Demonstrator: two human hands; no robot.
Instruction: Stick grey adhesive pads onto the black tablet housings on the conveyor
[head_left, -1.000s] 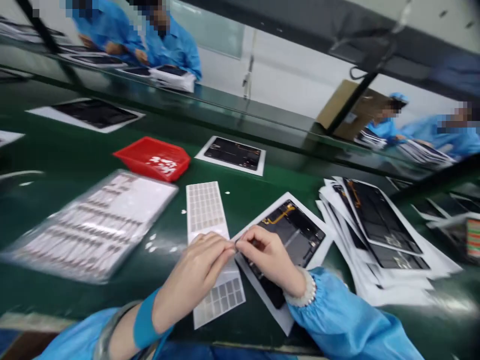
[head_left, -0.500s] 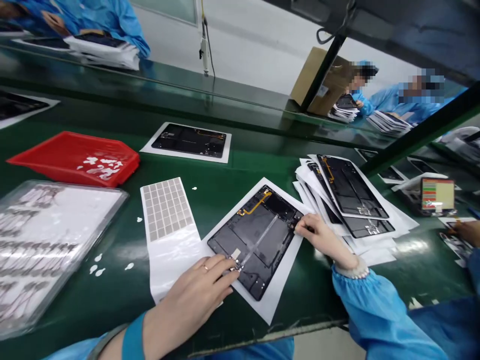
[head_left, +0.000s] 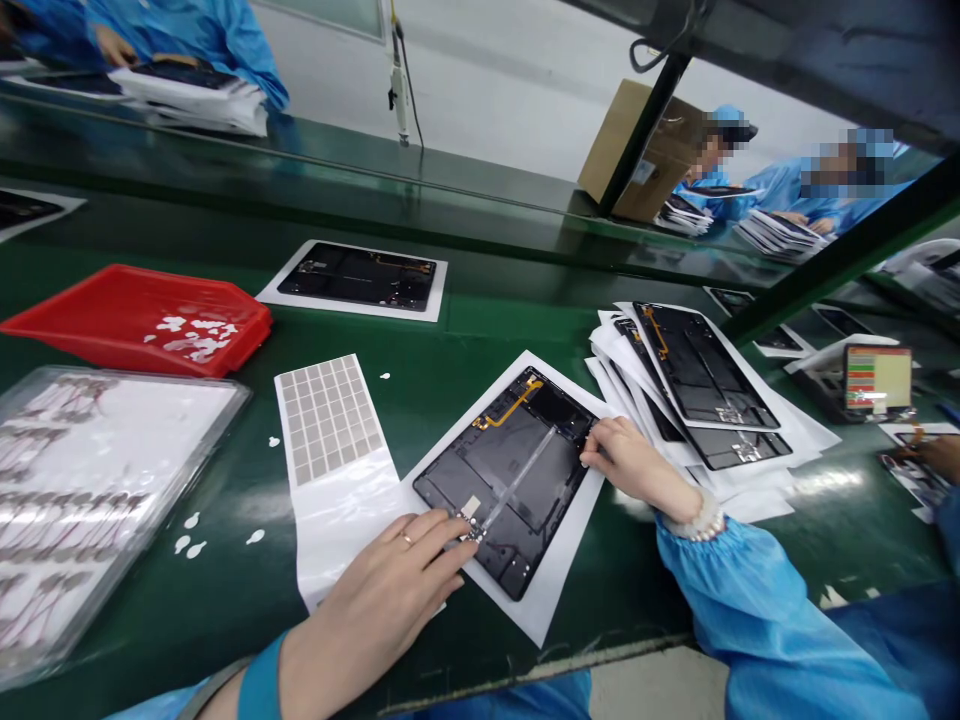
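A black tablet back housing (head_left: pixel 536 490) lies open side up on a white paper sheet (head_left: pixel 541 612). An orange flex cable (head_left: pixel 514 405) runs along its top left, and a pale strip crosses its middle. My left hand (head_left: pixel 397 575) rests with fingers stretched over the housing's lower left edge, fingertips by small metal parts. At the right edge, the fingers of my right hand (head_left: pixel 622 455) are curled and pinched together on the housing; whatever is between them is hidden. Left of the housing lies a sheet of grey square stickers (head_left: pixel 330 415).
A red tray (head_left: pixel 135 310) holds white scraps. Below it is a clear tray (head_left: pixel 112 480) of small wired parts. Another housing (head_left: pixel 360 277) lies behind. Housings with paper are stacked (head_left: pixel 705 365) at right. A shelf post (head_left: pixel 832 255) slants across; co-workers sit beyond.
My right hand has shifted slightly left and up along the housing's right edge. The left hand stays on the lower left edge. The view has turned slightly.
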